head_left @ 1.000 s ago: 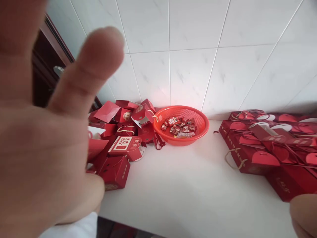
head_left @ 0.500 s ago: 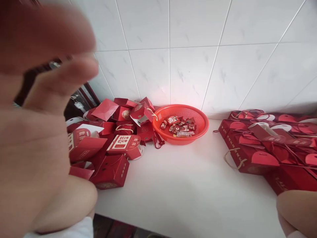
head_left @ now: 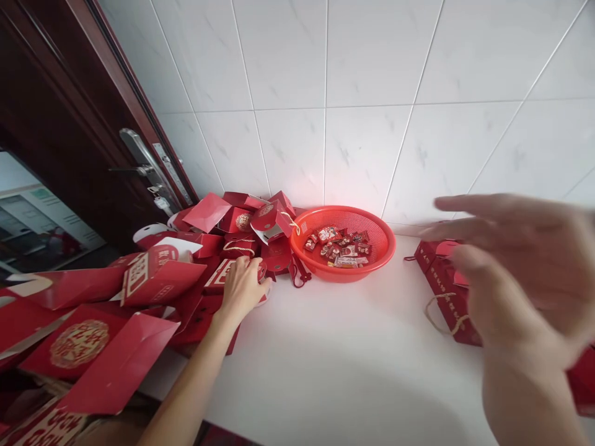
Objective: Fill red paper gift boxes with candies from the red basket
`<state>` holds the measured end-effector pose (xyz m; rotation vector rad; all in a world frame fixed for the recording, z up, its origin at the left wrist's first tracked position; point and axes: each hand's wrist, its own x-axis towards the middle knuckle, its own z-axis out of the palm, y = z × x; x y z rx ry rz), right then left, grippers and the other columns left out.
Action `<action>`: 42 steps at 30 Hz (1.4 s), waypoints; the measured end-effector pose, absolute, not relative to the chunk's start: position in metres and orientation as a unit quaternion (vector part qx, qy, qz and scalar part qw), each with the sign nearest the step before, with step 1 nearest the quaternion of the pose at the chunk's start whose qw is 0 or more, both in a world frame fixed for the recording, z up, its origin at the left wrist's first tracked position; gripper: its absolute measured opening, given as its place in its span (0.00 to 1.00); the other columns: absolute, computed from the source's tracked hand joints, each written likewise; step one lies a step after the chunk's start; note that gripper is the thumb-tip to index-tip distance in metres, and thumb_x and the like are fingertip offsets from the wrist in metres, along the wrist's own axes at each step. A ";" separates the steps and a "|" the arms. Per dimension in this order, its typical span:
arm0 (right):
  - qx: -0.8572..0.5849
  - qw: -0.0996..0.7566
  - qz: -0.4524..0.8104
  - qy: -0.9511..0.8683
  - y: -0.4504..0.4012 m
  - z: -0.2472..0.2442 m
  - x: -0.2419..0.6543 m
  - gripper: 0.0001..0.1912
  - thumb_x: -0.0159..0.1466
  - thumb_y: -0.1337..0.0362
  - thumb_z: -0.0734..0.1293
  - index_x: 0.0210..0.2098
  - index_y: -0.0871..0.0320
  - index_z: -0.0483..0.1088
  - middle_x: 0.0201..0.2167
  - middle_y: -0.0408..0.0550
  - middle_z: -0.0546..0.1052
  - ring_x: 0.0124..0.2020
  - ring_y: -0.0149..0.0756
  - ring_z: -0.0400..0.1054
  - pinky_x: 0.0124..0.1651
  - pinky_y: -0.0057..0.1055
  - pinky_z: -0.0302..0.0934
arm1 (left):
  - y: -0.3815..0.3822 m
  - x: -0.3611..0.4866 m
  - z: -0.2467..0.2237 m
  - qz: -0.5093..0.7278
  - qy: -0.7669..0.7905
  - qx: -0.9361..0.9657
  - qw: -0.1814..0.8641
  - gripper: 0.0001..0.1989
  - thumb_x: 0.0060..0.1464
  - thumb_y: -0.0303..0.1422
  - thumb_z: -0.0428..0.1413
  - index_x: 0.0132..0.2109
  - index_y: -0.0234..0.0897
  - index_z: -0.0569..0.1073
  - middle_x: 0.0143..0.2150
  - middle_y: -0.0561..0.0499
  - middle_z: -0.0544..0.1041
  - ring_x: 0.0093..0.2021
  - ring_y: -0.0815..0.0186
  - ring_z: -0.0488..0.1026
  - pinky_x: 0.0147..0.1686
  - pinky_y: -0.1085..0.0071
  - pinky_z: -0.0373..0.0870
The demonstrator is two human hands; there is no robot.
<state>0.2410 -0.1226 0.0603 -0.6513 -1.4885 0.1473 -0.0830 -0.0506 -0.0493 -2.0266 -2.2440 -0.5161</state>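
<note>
My left hand [head_left: 244, 285] reaches onto the pile at the left, its fingers curled over a red box with a white label [head_left: 217, 275]. The fingertips touch the box and the hand looks closed on it. My right hand [head_left: 515, 266] is raised at the right, close to the camera and blurred, fingers apart with nothing between them. Behind it lie red gift boxes [head_left: 439, 282] with cord handles. An orange-red plastic basket [head_left: 344, 274] stands between the two groups, holding several small wrapped sweets [head_left: 346, 249].
Many open red boxes [head_left: 162, 272] are heaped at the left, some near the camera. Behind the white table [head_left: 334, 359] rises a tiled wall [head_left: 288, 142]. A dark door [head_left: 69, 80] with a metal handle and keys stands at the far left.
The large blurred hand at the left is gone from there. My left hand now rests on a box in the pile, and my right hand has risen over the right-hand boxes.
</note>
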 end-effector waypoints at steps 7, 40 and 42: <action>-0.349 0.487 0.149 -0.786 -0.083 0.025 0.225 0.07 0.69 0.61 0.66 0.44 0.54 0.73 0.40 0.48 0.80 0.39 0.38 0.76 0.43 0.35 0.71 | -0.061 -0.095 -0.017 -0.358 -0.694 -0.625 0.015 0.15 0.60 0.36 0.51 0.45 0.43 0.82 0.44 0.45 0.85 0.48 0.48 0.80 0.47 0.58 0.75; -0.445 0.379 0.572 -0.576 -0.070 -0.075 0.233 0.11 0.53 0.63 0.69 0.35 0.59 0.76 0.28 0.44 0.73 0.28 0.32 0.68 0.32 0.34 0.72 | -0.050 -0.065 -0.033 -0.191 -0.459 -0.730 -0.469 0.30 0.50 0.43 0.66 0.60 0.48 0.75 0.61 0.47 0.77 0.53 0.54 0.78 0.51 0.61 0.76; -0.439 0.380 0.593 -0.558 -0.069 -0.080 0.233 0.12 0.52 0.63 0.70 0.35 0.59 0.77 0.26 0.42 0.72 0.28 0.32 0.67 0.32 0.34 0.72 | -0.053 -0.074 -0.040 -0.153 -0.447 -0.730 -0.495 0.40 0.47 0.42 0.69 0.66 0.50 0.69 0.64 0.47 0.74 0.54 0.54 0.77 0.52 0.61 0.75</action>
